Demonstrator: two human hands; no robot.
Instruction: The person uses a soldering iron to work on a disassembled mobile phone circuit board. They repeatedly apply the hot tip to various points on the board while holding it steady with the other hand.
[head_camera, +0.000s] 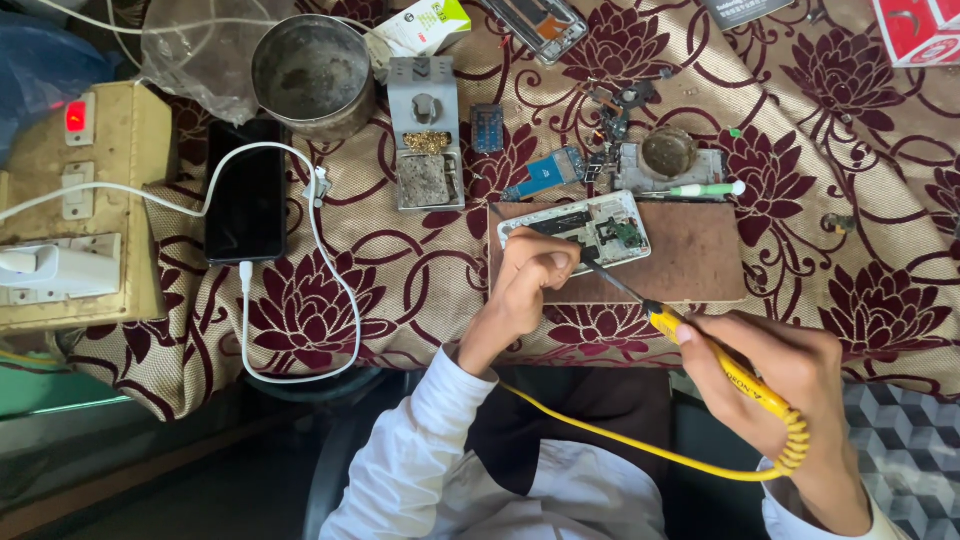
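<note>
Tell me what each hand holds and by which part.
Right hand grips the yellow soldering iron by its handle. Left hand holds nothing, its fingertips pressing the opened phone near one end.

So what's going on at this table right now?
A person is working on an opened phone that lies on a brown board. The left hand presses on the phone's lower edge, steadying it. The right hand holds a yellow soldering iron, its tip reaching the phone's inside. Nearby on the patterned cloth lie a black phone on a white cable, a metal bowl and small parts.
</note>
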